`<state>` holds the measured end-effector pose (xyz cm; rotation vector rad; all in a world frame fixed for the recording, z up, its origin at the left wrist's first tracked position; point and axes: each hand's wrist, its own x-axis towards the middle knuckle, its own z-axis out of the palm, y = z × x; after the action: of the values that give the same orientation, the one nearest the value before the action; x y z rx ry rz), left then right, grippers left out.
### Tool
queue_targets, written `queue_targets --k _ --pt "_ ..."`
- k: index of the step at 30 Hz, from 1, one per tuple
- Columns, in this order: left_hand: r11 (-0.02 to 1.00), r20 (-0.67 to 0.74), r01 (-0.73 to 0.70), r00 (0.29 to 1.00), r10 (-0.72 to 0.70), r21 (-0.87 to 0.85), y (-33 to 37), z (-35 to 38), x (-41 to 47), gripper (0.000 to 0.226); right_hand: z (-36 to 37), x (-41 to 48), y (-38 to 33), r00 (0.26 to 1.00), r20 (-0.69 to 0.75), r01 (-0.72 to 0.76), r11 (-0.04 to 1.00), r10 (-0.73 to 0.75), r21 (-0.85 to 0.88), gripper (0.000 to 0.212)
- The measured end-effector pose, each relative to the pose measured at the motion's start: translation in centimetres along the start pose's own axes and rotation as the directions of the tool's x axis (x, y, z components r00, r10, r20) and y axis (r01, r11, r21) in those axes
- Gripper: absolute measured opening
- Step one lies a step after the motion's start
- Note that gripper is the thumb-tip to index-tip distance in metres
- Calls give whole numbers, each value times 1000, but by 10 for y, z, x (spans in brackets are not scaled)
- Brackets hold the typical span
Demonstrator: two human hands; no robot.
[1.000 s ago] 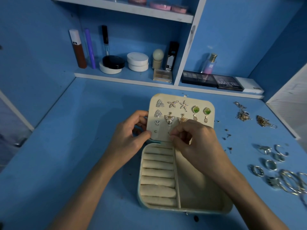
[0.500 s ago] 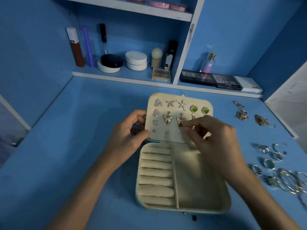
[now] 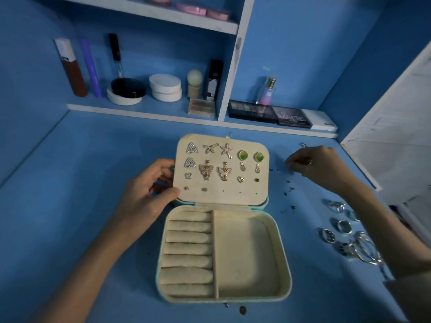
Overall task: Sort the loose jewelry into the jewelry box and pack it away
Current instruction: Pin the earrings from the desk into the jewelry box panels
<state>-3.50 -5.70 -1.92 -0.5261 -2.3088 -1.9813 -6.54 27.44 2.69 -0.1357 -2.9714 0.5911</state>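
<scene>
The cream-lined jewelry box (image 3: 283, 264) lies open on the blue desk. Its base has ring rolls (image 3: 189, 250) on the left and a bare compartment on the right. The upright lid panel (image 3: 221, 194) carries several earrings: triangles, flowers, green studs, butterflies, small hearts. My left hand (image 3: 149, 190) grips the panel's left edge, thumb on its front. My right hand (image 3: 319, 164) hovers right of the lid, fingers curled down over small loose studs (image 3: 290, 188); whether they pinch one is hidden. Several silver rings (image 3: 344, 226) and bangles (image 3: 366, 250) lie at the right.
A low shelf behind the box holds cosmetics jars (image 3: 165, 87), tubes, a perfume bottle (image 3: 268, 92) and dark palettes (image 3: 270, 113). A white panel (image 3: 396, 136) bounds the desk's right side. A small dark piece (image 3: 242, 310) lies in front of the box.
My right hand left the lid panel and moved right to the loose studs on the desk. A heart and a small stud now show in the panel's third row. My left hand stays.
</scene>
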Motion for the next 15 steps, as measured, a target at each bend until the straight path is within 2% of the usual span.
queue_targets --k 8,15 --pt "1000 20 5 1000 -4 -16 1 0 0 31 12 4 0 998 52 31 999 -31 -11 5" --pt "1000 18 2 1000 -2 4 4 0 -1 28 15 3 -3 996 24 84 995 -83 -60 7"
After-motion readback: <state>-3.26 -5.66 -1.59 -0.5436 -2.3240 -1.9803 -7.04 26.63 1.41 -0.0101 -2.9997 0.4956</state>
